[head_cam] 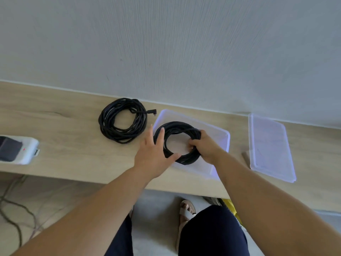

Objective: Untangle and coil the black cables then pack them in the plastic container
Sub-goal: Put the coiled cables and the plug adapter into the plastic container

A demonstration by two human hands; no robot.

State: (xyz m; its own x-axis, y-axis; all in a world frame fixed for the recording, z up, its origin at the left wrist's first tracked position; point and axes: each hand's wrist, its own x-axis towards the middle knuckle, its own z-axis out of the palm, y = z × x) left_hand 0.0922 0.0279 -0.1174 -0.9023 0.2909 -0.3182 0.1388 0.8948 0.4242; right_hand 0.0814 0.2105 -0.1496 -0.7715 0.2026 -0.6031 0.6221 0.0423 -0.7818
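head view, right hand [204, 148]: fingers curled tight round the right side of the held coil [177, 125], thumb tucked in through the ring, so it grips the strands in a bundle.
left hand [153, 154]: wide and relaxed, fingers straight and pointing away from the person, lying against the left arc of the held coil; the thumb is spread out to the side and touches the lower arc.
held coil: a black cable wound into a neat round ring, several turns thick, sitting between both hands just over the open plastic container [219, 134]; i cannot tell whether its underside touches the bottom yet.
plastic container: clear, shallow, rectangular, lying on the counter [64, 126] near the wall [166, 43], its near corner close to the counter's front edge.
second coil [122, 121]: another black cable, wound more loosely, flat on the counter just left of the container and apart from both hands; its angled plug [154, 110] sticks out to the right, towards the container's far left corner.
lid [269, 146]: clear, flat on the counter to the right of the container, not touching it.
white device [18, 150]: at the left edge of the counter, dark panel on top, a small red light showing.
below the counter: dark trousers and a sandalled foot [186, 209] on the floor [46, 196].
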